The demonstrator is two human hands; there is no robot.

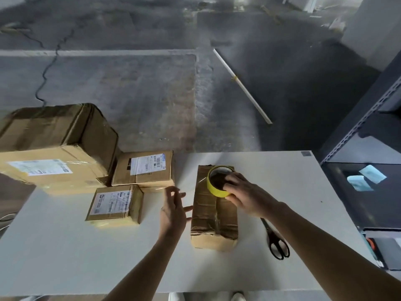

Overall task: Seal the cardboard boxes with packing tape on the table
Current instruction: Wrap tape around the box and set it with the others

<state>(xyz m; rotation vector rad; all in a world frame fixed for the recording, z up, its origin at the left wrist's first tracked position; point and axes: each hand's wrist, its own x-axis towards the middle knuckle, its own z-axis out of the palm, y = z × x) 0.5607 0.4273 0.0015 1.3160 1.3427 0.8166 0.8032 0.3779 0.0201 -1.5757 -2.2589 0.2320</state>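
Gripping tape roll (213, 188), right hand (246, 195); left hand (173, 210) splayed.

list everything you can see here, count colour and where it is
table: one, white, centre
big boxes: two, brown, stacked at table's far-left corner
small boxes: two, brown, labelled, right of the stack
centre box: one, brown, mid-table
tape: one roll, yellow, on centre box's far end
scissors: one, black, right of centre box
rack: one, dark, far right
stick: one, white, on floor beyond table
left hand: empty, just left of centre box
right hand: grips tape
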